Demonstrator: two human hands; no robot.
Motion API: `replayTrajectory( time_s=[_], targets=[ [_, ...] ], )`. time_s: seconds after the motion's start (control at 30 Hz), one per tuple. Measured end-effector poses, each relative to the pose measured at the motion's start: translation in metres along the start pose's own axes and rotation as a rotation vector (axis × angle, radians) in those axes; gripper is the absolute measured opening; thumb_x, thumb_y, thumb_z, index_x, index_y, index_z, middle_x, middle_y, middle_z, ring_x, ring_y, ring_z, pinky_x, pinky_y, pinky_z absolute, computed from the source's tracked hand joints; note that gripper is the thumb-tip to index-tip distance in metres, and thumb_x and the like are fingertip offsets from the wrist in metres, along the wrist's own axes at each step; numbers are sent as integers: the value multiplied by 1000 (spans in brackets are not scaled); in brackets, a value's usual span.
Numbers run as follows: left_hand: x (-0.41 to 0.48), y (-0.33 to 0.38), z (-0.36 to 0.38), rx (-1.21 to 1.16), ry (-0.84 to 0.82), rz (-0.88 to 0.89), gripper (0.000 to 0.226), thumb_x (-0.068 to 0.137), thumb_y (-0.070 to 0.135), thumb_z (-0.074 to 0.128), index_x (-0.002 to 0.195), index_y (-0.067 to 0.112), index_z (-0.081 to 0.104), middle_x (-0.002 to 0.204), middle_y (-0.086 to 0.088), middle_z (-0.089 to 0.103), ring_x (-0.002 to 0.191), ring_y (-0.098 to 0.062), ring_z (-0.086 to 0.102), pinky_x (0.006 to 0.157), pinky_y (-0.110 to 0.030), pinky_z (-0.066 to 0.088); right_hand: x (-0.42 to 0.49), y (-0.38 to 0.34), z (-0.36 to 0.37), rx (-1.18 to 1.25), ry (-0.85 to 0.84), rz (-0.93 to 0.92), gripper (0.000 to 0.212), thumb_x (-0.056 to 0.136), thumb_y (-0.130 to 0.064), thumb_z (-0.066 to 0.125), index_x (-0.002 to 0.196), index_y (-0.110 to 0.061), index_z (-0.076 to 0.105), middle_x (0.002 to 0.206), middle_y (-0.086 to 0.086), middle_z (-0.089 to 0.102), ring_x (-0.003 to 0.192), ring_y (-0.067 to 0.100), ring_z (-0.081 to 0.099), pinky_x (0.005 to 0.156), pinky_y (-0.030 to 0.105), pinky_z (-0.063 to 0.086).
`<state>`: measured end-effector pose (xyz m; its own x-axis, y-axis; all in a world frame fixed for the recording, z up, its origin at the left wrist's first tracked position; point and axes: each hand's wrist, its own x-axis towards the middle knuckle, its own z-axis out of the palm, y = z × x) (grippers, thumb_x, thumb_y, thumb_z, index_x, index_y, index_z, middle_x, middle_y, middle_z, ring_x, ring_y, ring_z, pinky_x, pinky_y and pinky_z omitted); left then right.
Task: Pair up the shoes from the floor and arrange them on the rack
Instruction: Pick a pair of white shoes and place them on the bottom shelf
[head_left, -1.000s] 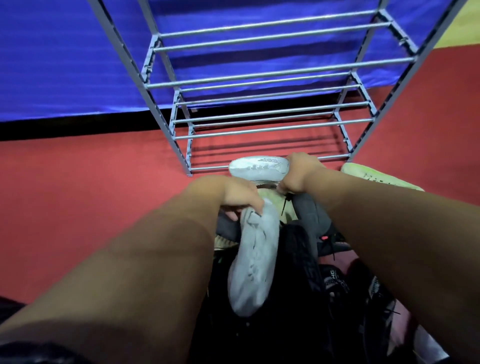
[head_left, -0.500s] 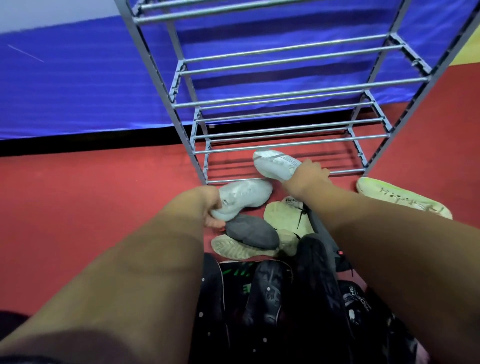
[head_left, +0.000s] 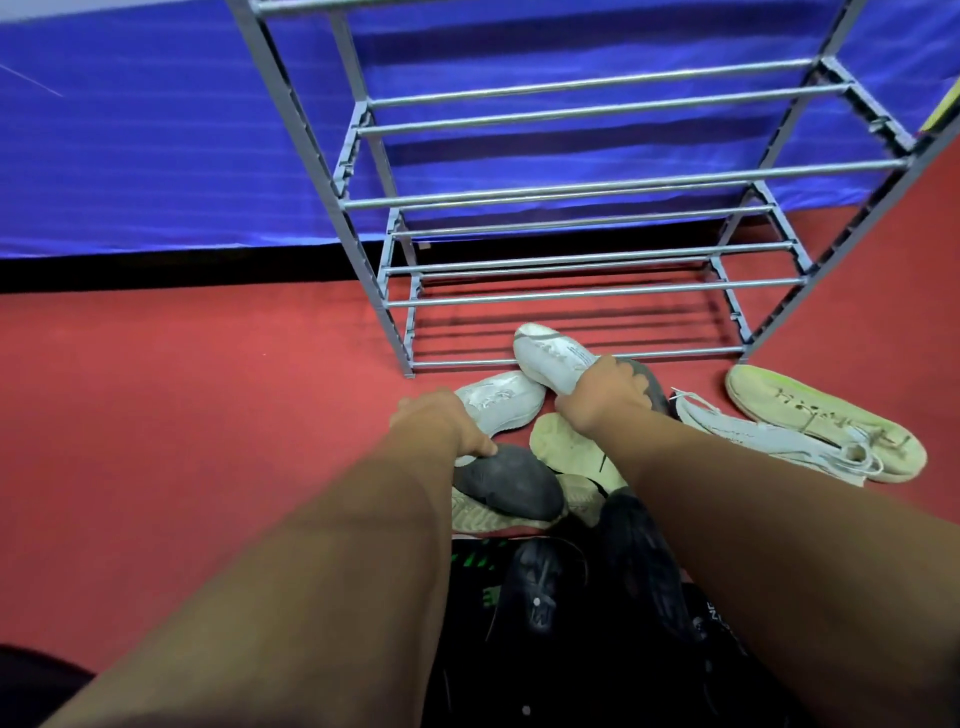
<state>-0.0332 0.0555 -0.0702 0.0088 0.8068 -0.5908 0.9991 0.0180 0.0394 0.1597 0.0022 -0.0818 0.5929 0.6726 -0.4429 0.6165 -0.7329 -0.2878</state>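
Shoes lie heaped on the red floor (head_left: 156, 415) just in front of the rack (head_left: 592, 299), whose bars hold nothing yet. Nearest its bottom front bar, the right hand (head_left: 605, 397) grips a white shoe (head_left: 553, 358) by the heel end, toe raised toward that bar. The left hand (head_left: 441, 423) closes on its likely mate, a second white shoe (head_left: 501, 400), a little nearer the person than the first. Below these in the heap sit a grey shoe (head_left: 506, 480), cream soles and dark shoes; a pale green shoe (head_left: 826, 428) and a white laced one (head_left: 769, 436) lie right of the rack's front. Risks, as I judge them: a heel-only grip may let a shoe swing and slip between the round bars, and the left thumb touching the grey shoe could drag it along. Writing shows on the white shoes and a dark one, but none reads clearly.
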Motion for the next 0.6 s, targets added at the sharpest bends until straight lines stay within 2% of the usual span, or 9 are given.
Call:
replayTrajectory(
  time_s=[0.03,0.1,0.27,0.37,0.47,0.6],
  targets=[
    [1,2,3,22,23,13,84,67,67,85,129,18,55,115,-3,59,126,-31,51,91,-38,51,2,3,3,-22,-23,-24,91,82,-47,80,150,-7,36,152,16,41,142,37,38,111,47,41],
    [3,3,10,-3,105,57,71,73,58,81,124,16,56,117,-4,59,123,-31,52,84,-36,47,4,10,9,-65,-49,-82,95,78,-46,83,149,-7,34,149,15,41,140,37,39,109,46,42],
    [10,-1,32,-199,332,189,62,78,45,75,125,9,54,123,-9,53,114,-32,50,95,-42,47,15,21,11,70,81,-260,74,78,-42,76,138,-12,44,135,12,52,127,35,45,105,46,45],
    [9,-7,41,-236,392,227,57,81,45,74,120,8,55,118,-8,52,108,-31,47,93,-42,44,23,16,15,255,137,-228,82,77,-40,75,147,-14,41,140,8,51,129,34,42,107,50,44],
    [7,-12,48,-350,424,258,50,78,46,74,112,13,58,106,2,51,102,-23,43,87,-35,41,35,13,15,364,213,-161,86,78,-43,76,150,-13,40,144,8,51,131,33,42,111,50,41],
    [-4,-21,49,-390,475,319,43,74,42,74,107,20,61,99,7,52,96,-19,44,87,-34,44,52,7,10,464,268,-125,82,79,-42,70,150,-11,41,145,9,51,135,34,43,114,50,40]
  ],
)
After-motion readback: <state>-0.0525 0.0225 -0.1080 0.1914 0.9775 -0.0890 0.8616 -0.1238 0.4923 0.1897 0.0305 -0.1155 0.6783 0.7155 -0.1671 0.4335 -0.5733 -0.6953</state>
